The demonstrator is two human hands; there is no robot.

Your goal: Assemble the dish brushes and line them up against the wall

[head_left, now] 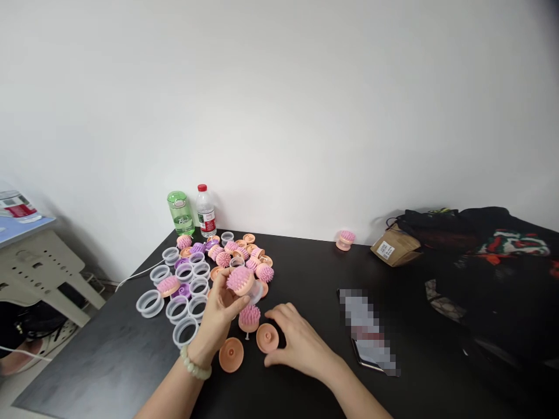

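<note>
My left hand holds a scalp massage brush with pink bristles, tilted, with a clear ring at its lower side. My right hand has its thumb and fingers apart around a peach round cap on the table; whether they touch it I cannot tell. Between the hands stands another pink-bristled brush head with a small stem under it. A second peach cap lies near my left wrist, hollow side up.
Several clear plastic rings and a pile of brush parts cover the black table's left side. Behind stand a green bottle and a water bottle. Rightward are one brush, a paper bag, a phone and dark cloth.
</note>
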